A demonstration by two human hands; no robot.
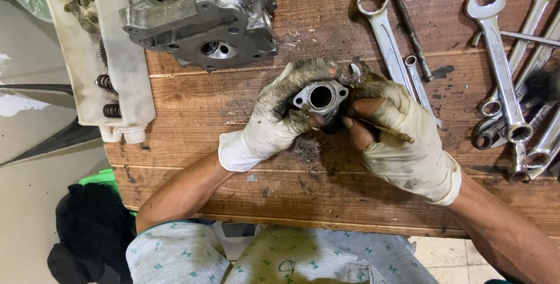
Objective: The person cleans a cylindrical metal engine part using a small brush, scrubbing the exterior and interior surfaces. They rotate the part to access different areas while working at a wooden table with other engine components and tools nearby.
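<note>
My left hand [274, 118], in a grimy white glove, is wrapped around a small metal flanged part [320, 98], fingers curled over its top edge and thumb pressed against its lower side; its round bore faces up at me. The part sits just above the wooden workbench [233, 185], near the middle, between both hands. My right hand [402, 138], gloved the same and torn open at the thumb, touches the right side of the part and pinches a thin stick-like tool [385, 129] between thumb and fingers, the tool lying across my palm with its end pointing right. Behind my hands, toward the far edge, stands a greasy engine cylinder head [201, 13]. At far left, a dirty white plastic tray [125, 68] holds coiled springs [108, 94]. To the right, a row of combination wrenches [501, 68] lies spread on the boards, with a dark steel rod [410, 27] beside the nearest one.
</note>
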